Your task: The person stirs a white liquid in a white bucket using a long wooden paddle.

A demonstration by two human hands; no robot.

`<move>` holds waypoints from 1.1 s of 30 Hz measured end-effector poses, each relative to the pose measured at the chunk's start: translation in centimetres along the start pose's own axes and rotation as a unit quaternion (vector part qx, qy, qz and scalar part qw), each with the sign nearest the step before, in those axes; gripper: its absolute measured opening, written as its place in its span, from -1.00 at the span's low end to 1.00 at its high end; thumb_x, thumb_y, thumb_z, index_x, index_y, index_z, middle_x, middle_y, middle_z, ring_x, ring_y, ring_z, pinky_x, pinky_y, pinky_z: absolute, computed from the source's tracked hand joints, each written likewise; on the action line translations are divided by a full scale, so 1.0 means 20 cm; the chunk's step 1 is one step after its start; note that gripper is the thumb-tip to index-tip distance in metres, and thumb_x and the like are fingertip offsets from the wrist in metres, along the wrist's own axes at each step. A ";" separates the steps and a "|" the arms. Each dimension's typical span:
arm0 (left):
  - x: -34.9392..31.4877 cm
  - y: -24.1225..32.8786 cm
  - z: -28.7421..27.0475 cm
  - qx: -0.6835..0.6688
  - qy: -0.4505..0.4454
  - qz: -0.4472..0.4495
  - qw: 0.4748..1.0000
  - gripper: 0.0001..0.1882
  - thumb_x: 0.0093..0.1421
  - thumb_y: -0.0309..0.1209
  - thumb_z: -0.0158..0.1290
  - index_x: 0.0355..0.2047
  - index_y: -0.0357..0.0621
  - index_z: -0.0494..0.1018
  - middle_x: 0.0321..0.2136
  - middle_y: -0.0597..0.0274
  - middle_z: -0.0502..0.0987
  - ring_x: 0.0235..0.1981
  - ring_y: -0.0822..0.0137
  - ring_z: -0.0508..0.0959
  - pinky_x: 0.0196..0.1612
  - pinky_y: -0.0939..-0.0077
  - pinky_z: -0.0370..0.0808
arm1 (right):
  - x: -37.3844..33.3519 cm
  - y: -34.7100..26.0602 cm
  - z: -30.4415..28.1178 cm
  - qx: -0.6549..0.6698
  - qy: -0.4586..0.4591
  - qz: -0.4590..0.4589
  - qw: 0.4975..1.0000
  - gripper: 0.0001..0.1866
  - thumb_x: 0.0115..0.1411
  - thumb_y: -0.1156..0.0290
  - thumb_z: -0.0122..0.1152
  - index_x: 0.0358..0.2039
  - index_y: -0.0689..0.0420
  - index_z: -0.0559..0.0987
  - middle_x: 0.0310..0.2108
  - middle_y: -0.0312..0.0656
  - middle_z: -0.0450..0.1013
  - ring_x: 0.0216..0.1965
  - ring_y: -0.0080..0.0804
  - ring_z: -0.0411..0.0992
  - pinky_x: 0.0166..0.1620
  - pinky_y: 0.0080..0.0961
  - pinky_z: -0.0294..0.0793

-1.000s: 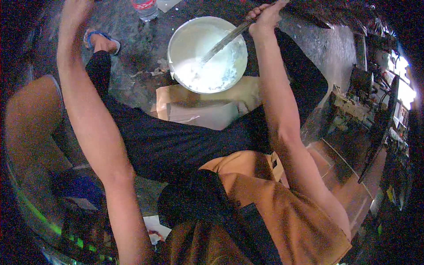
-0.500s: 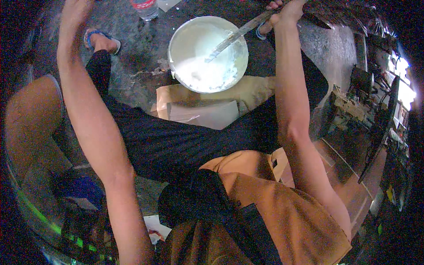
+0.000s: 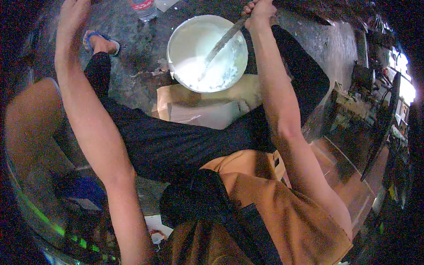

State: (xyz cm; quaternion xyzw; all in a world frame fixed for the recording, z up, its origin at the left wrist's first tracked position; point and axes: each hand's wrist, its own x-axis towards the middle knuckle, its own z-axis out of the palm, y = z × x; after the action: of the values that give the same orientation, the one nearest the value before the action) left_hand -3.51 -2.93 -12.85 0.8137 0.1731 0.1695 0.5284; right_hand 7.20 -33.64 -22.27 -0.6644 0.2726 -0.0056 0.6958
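A white bucket (image 3: 176,44) with white paste in it stands on the grey floor ahead of my legs. My right hand (image 3: 259,9) is shut on the top of a long stirring stick (image 3: 221,44), whose lower end dips into the paste. My left hand (image 3: 73,11) reaches far up at the top left edge; its fingers are partly cut off and nothing shows in it. My black trouser legs (image 3: 176,141) stretch out below the bucket.
A clear plastic bottle (image 3: 143,9) stands at the top, left of the bucket. A folded brown paper sack (image 3: 198,110) lies against the bucket's near side. A blue sandal (image 3: 99,42) is on my foot at upper left. Dark shelving and clutter (image 3: 375,101) fill the right.
My right hand has swung the stick's top from above the bucket's centre over to its right rim and then slightly back, stirring the paste. The left arm has stayed raised.
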 end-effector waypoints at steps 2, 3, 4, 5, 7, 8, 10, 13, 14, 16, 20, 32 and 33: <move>0.03 -0.03 -0.03 -0.001 -0.001 0.007 1.000 -0.56 0.30 -0.06 -0.07 -0.35 -0.26 0.46 -0.55 0.29 0.44 -0.48 0.46 0.43 -0.35 0.56 0.37 | -0.02 -0.03 0.02 0.003 -0.007 0.011 1.000 -0.30 0.07 -0.46 -0.17 -0.74 -0.04 0.19 -0.83 -0.37 0.07 -0.81 -0.49 0.12 -0.73 -0.50 0.13; 0.06 -0.05 -0.05 0.028 -0.003 -0.002 1.000 -0.56 0.30 -0.06 -0.07 -0.35 -0.25 0.46 -0.55 0.29 0.44 -0.48 0.46 0.43 -0.35 0.56 0.37 | -0.02 -0.05 0.03 0.004 -0.007 0.012 1.000 -0.30 0.07 -0.46 -0.17 -0.74 -0.04 0.19 -0.83 -0.37 0.07 -0.81 -0.49 0.12 -0.73 -0.50 0.13; 0.07 -0.05 -0.05 0.055 -0.006 -0.012 0.998 -0.56 0.30 -0.06 -0.07 -0.34 -0.25 0.46 -0.56 0.30 0.45 -0.48 0.46 0.43 -0.35 0.56 0.37 | 0.01 -0.06 0.03 0.010 -0.016 0.012 1.000 -0.30 0.07 -0.46 -0.17 -0.74 -0.04 0.18 -0.83 -0.38 0.06 -0.81 -0.50 0.11 -0.73 -0.50 0.13; 0.08 -0.06 -0.05 0.054 -0.007 -0.011 0.998 -0.56 0.30 -0.06 -0.07 -0.34 -0.25 0.46 -0.56 0.30 0.45 -0.48 0.46 0.43 -0.35 0.56 0.37 | 0.03 -0.08 0.02 0.016 -0.025 0.011 0.999 -0.30 0.07 -0.46 -0.17 -0.75 -0.05 0.18 -0.84 -0.38 0.05 -0.82 -0.50 0.10 -0.73 -0.50 0.12; 0.08 -0.07 -0.04 0.063 -0.006 -0.004 0.998 -0.56 0.30 -0.06 -0.07 -0.34 -0.25 0.47 -0.56 0.29 0.45 -0.49 0.46 0.44 -0.35 0.57 0.37 | 0.07 -0.11 0.02 0.022 -0.043 0.010 0.999 -0.30 0.07 -0.46 -0.18 -0.75 -0.05 0.18 -0.84 -0.38 0.05 -0.82 -0.50 0.08 -0.73 -0.50 0.12; 0.08 -0.07 -0.04 0.063 -0.007 -0.003 0.998 -0.56 0.30 -0.06 -0.07 -0.34 -0.25 0.47 -0.56 0.29 0.45 -0.49 0.46 0.44 -0.35 0.57 0.37 | 0.08 -0.13 0.02 0.028 -0.062 0.009 0.998 -0.30 0.08 -0.46 -0.18 -0.75 -0.05 0.18 -0.84 -0.39 0.05 -0.82 -0.51 0.07 -0.73 -0.50 0.11; 0.08 -0.06 -0.04 0.079 -0.005 -0.017 0.997 -0.56 0.30 -0.06 -0.07 -0.34 -0.26 0.47 -0.55 0.28 0.47 -0.49 0.46 0.45 -0.36 0.57 0.37 | 0.09 -0.17 0.02 0.030 -0.065 0.019 0.997 -0.30 0.08 -0.46 -0.18 -0.75 -0.05 0.18 -0.84 -0.39 0.05 -0.82 -0.51 0.06 -0.73 -0.51 0.11; 0.07 -0.05 -0.05 0.074 -0.011 -0.010 0.997 -0.55 0.31 -0.06 -0.07 -0.35 -0.26 0.47 -0.55 0.27 0.47 -0.49 0.46 0.45 -0.37 0.57 0.37 | 0.06 -0.23 0.05 0.042 -0.065 0.022 0.997 -0.30 0.08 -0.46 -0.18 -0.76 -0.06 0.18 -0.84 -0.39 0.05 -0.82 -0.52 0.06 -0.73 -0.53 0.09; 0.05 -0.05 -0.04 0.074 -0.011 -0.010 0.997 -0.55 0.31 -0.06 -0.07 -0.35 -0.26 0.47 -0.55 0.27 0.47 -0.49 0.46 0.45 -0.37 0.57 0.37 | 0.04 -0.25 0.05 0.053 -0.062 0.014 0.997 -0.30 0.08 -0.46 -0.18 -0.76 -0.05 0.18 -0.83 -0.39 0.05 -0.82 -0.52 0.06 -0.73 -0.55 0.09; 0.01 -0.03 -0.02 0.003 0.000 0.022 1.000 -0.56 0.31 -0.06 -0.07 -0.35 -0.26 0.47 -0.55 0.27 0.47 -0.49 0.47 0.45 -0.37 0.58 0.37 | 0.02 -0.24 0.07 0.052 -0.048 -0.004 0.997 -0.30 0.08 -0.46 -0.17 -0.77 -0.06 0.17 -0.84 -0.39 0.05 -0.82 -0.52 0.07 -0.73 -0.55 0.08; 0.03 -0.04 -0.02 0.003 -0.004 0.016 1.000 -0.56 0.31 -0.07 -0.07 -0.34 -0.26 0.47 -0.56 0.28 0.46 -0.50 0.47 0.44 -0.37 0.58 0.37 | 0.01 -0.14 0.09 0.023 -0.016 -0.056 0.998 -0.29 0.08 -0.45 -0.15 -0.79 -0.05 0.18 -0.84 -0.38 0.08 -0.82 -0.52 0.10 -0.73 -0.54 0.08; -0.01 0.04 -0.01 0.043 0.038 -0.009 0.998 -0.57 0.32 -0.09 -0.10 -0.34 -0.27 0.46 -0.56 0.28 0.45 -0.49 0.45 0.43 -0.34 0.53 0.36 | -0.01 0.00 0.06 0.010 0.018 0.000 1.000 -0.28 0.06 -0.47 -0.14 -0.78 -0.04 0.17 -0.84 -0.35 0.07 -0.83 -0.49 0.09 -0.74 -0.53 0.11; 0.03 0.00 -0.05 0.042 0.005 -0.020 0.999 -0.57 0.32 -0.09 -0.10 -0.34 -0.27 0.46 -0.56 0.28 0.45 -0.48 0.45 0.43 -0.34 0.53 0.36 | -0.02 -0.01 0.06 0.016 0.014 0.009 1.000 -0.28 0.06 -0.47 -0.15 -0.77 -0.04 0.16 -0.84 -0.35 0.06 -0.83 -0.49 0.09 -0.75 -0.53 0.10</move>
State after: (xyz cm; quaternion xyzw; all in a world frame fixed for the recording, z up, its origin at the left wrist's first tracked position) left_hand -3.44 -1.96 -12.36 0.8309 0.1987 0.1557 0.4958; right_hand 7.42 -32.46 -22.10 -0.6507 0.2878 -0.0128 0.7026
